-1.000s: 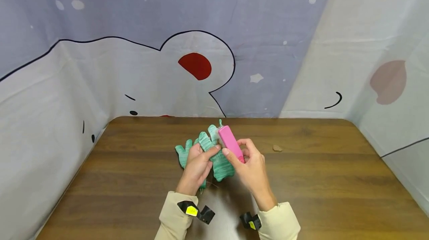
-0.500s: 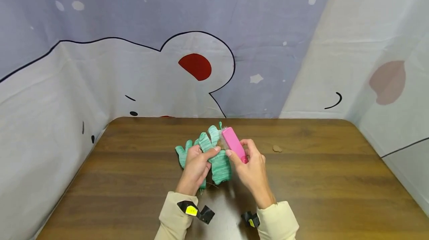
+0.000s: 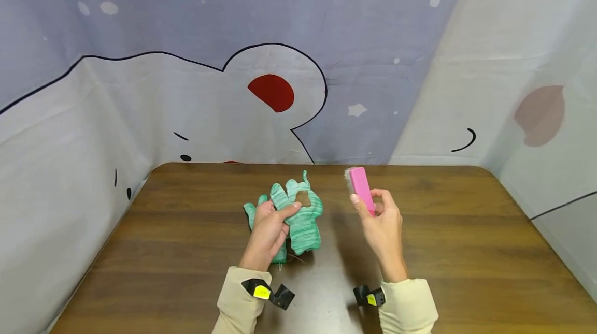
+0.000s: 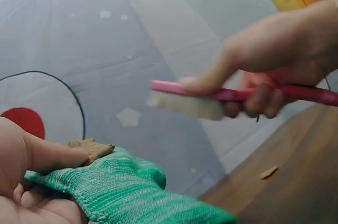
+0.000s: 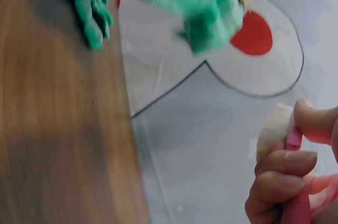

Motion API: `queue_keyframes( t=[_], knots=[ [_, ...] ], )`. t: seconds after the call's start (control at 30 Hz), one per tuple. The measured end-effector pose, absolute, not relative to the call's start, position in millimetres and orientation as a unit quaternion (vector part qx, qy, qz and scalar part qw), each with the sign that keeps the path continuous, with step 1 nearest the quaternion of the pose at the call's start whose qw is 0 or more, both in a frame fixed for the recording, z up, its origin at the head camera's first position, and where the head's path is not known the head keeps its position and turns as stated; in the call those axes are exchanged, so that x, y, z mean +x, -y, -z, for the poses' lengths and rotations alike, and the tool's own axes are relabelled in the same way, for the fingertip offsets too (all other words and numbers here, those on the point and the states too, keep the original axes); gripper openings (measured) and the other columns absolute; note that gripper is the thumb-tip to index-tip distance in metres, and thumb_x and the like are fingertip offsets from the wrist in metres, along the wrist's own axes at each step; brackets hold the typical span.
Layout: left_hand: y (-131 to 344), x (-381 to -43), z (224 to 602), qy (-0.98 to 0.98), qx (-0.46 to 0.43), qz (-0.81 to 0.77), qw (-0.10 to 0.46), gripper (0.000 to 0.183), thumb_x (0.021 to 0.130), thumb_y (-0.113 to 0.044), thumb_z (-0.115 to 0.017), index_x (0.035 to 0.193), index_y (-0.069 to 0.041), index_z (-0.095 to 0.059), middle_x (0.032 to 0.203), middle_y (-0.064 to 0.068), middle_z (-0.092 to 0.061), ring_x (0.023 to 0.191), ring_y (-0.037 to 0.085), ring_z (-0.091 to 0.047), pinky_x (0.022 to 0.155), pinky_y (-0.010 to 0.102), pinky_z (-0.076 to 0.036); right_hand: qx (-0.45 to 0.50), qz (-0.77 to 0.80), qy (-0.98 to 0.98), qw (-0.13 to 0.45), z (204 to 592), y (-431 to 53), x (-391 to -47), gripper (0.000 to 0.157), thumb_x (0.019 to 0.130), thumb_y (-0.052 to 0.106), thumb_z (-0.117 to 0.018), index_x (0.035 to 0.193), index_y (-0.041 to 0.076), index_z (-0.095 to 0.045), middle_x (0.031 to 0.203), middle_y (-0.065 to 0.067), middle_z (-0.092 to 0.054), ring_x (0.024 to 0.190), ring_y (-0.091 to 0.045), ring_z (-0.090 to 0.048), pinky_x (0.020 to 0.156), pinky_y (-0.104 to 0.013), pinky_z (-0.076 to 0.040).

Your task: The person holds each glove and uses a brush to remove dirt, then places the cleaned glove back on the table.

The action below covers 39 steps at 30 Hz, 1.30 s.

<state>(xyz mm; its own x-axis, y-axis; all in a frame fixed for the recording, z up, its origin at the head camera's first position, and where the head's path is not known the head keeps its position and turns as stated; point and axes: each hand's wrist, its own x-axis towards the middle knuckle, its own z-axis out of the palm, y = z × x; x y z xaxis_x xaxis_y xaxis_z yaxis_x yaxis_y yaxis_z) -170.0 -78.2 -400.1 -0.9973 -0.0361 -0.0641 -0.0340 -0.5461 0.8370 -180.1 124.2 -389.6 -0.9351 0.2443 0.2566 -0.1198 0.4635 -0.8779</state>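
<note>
My left hand point(image 3: 266, 233) pinches a green knitted glove point(image 3: 305, 230) above the table, thumb on top. Under the thumb tip, a flat brown piece point(image 4: 92, 150) lies against the glove; its material is unclear. A second green glove point(image 5: 90, 12) lies on the table, partly hidden by the left hand in the head view. My right hand point(image 3: 384, 233) grips a pink brush point(image 3: 361, 184) by its handle, with the thumb near the head. Its pale bristles point(image 4: 185, 105) face left toward the glove, well apart from it.
The wooden table point(image 3: 466, 251) reaches back to a printed curtain point(image 3: 364, 64). A small brown fragment point(image 4: 269, 172) lies on the table beyond the right hand. Thin loose threads point(image 3: 295, 258) show below the gloves.
My right hand has drawn the brush away from the glove to the right, uncovering the brown piece. The left hand still pinches the glove, nearly in the same spot.
</note>
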Motion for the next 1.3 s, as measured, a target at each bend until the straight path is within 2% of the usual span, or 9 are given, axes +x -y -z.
queue_keyframes(
  t=[0.2,0.43,0.7,0.83,0.97,1.0,1.17,1.2,1.3],
  knots=[
    [73,-169,403,0.493,0.037,0.869,-0.008,0.015,0.083,0.002,-0.062,0.079,-0.001,-0.048,0.073,0.000,-0.053,0.069,0.009,-0.053,0.065,0.023,-0.047,0.036,-0.580,0.803,0.128,388,-101,-171,0.035,0.081,0.034,-0.069,0.104,0.011,-0.055,0.073,-0.013,-0.065,0.049,-0.017,-0.055,0.047,-0.027,-0.043],
    [69,-167,404,0.490,0.031,0.871,-0.006,0.011,0.083,0.002,-0.061,0.084,-0.001,-0.051,0.075,0.001,-0.056,0.073,0.010,-0.055,0.068,0.025,-0.049,0.070,-0.579,0.806,0.099,388,-84,-162,0.038,0.080,0.036,-0.070,0.106,0.013,-0.056,0.072,-0.009,-0.064,0.051,-0.019,-0.056,0.045,-0.026,-0.042],
    [65,-167,403,0.491,0.020,0.871,-0.013,0.016,0.084,0.004,-0.058,0.098,0.006,-0.052,0.090,0.003,-0.060,0.087,0.012,-0.058,0.077,0.027,-0.049,0.103,-0.552,0.818,0.123,387,-76,-157,0.039,0.080,0.037,-0.070,0.107,0.012,-0.055,0.074,-0.006,-0.065,0.052,-0.011,-0.055,0.047,-0.026,-0.045],
    [64,-167,402,0.495,0.019,0.869,-0.013,0.018,0.084,0.003,-0.058,0.100,0.007,-0.052,0.091,0.005,-0.061,0.088,0.013,-0.059,0.078,0.028,-0.050,0.110,-0.513,0.835,0.167,388,-75,-157,0.038,0.080,0.036,-0.070,0.105,0.011,-0.055,0.066,0.000,-0.061,0.050,-0.010,-0.048,0.044,-0.025,-0.040],
    [65,-168,403,0.524,0.028,0.851,-0.011,0.013,0.084,0.001,-0.061,0.095,0.004,-0.055,0.083,0.003,-0.061,0.077,0.010,-0.058,0.070,0.025,-0.049,0.112,-0.488,0.844,0.192,393,-75,-158,0.038,0.081,0.038,-0.069,0.104,0.011,-0.054,0.060,0.002,-0.050,0.048,-0.011,-0.043,0.041,-0.025,-0.036],
    [65,-168,403,0.536,0.033,0.844,-0.010,0.010,0.084,0.000,-0.062,0.090,0.003,-0.055,0.075,0.001,-0.059,0.068,0.008,-0.056,0.064,0.022,-0.048,0.109,-0.486,0.845,0.195,394,-76,-159,0.038,0.081,0.038,-0.069,0.104,0.012,-0.054,0.059,0.002,-0.049,0.048,-0.011,-0.043,0.041,-0.025,-0.036],
    [68,-167,405,0.579,0.034,0.815,0.002,0.010,0.081,0.000,-0.064,0.084,0.006,-0.057,0.064,-0.003,-0.054,0.047,0.005,-0.038,0.047,0.018,-0.033,0.090,-0.481,0.848,0.205,399,-78,-162,0.037,0.081,0.038,-0.069,0.103,0.013,-0.055,0.060,0.001,-0.050,0.049,-0.012,-0.045,0.043,-0.026,-0.037],
    [67,-167,406,0.589,0.035,0.808,0.007,0.010,0.081,0.001,-0.065,0.081,0.006,-0.056,0.059,-0.004,-0.049,0.044,0.006,-0.033,0.045,0.018,-0.029,0.085,-0.479,0.849,0.206,400,-79,-163,0.037,0.081,0.039,-0.069,0.103,0.013,-0.055,0.060,0.000,-0.051,0.049,-0.012,-0.045,0.044,-0.026,-0.037],
    [65,-166,407,0.611,0.030,0.791,0.016,0.016,0.080,0.001,-0.065,0.071,0.003,-0.052,0.052,-0.006,-0.041,0.042,0.006,-0.030,0.044,0.019,-0.027,0.064,-0.470,0.855,0.208,402,-81,-164,0.039,0.080,0.041,-0.068,0.104,0.012,-0.056,0.062,-0.001,-0.053,0.051,-0.013,-0.046,0.046,-0.027,-0.038]
  ],
)
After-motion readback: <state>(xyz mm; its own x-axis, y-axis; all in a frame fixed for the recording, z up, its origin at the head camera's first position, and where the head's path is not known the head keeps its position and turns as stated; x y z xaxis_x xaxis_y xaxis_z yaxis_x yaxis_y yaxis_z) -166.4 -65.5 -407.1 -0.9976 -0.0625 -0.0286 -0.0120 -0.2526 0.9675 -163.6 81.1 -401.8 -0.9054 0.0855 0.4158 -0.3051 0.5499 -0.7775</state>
